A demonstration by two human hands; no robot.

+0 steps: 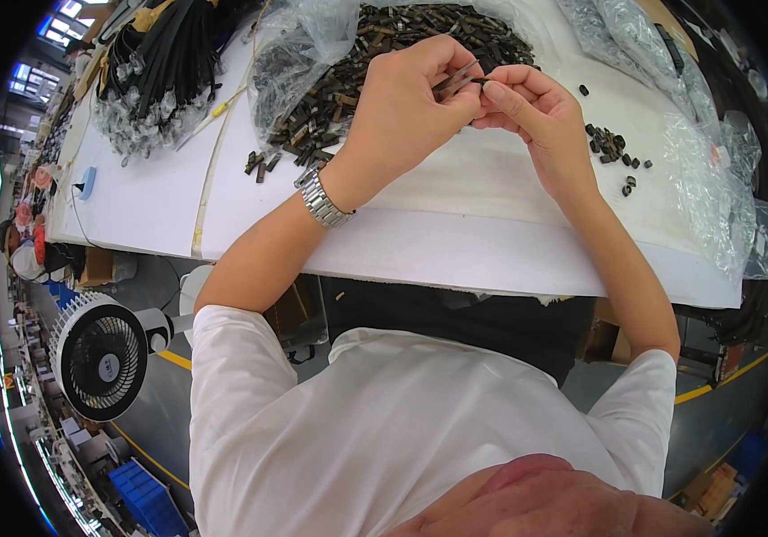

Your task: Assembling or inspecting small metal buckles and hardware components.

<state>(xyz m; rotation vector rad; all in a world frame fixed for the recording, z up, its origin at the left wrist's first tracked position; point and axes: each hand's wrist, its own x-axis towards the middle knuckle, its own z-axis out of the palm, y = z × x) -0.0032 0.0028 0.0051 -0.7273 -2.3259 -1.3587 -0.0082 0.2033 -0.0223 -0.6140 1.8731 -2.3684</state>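
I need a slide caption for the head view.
Bare left hand with slim silver metal tool meets bare right hand near heaped small dark brown pieces on white tabletop.

Slim grey metal tool point(462, 73) aslant in the left hand point(406, 112), small dark piece point(480, 80) in the right hand point(534, 109)

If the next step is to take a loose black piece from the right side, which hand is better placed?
Probably the right hand: it is nearer to these black pieces. The left hand is farther away and grips a thin metal tool.
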